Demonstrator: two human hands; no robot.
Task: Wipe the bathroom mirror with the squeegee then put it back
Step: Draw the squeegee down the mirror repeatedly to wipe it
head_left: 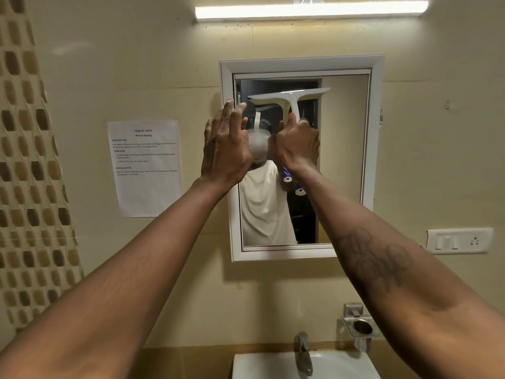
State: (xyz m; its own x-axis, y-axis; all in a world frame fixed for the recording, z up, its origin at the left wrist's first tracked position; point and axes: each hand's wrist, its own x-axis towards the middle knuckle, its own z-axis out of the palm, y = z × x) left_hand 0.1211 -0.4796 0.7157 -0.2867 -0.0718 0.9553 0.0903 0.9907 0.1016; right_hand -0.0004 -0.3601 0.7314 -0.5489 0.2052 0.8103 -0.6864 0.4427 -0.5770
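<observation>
A white-framed bathroom mirror (347,160) hangs on the beige wall ahead. My right hand (296,146) grips the handle of a white T-shaped squeegee (289,98), whose blade lies roughly level against the upper part of the glass. My left hand (225,144) is raised beside it at the mirror's left frame, fingers apart and holding nothing. The glass reflects the squeegee and a person in a white top, partly hidden behind both hands.
A printed task sheet (146,166) is taped to the wall left of the mirror. A tube light (311,10) glows above. Below are a white sink (303,365) with a metal tap (303,351), a steel holder (359,325), and a switch plate (459,240) at the right.
</observation>
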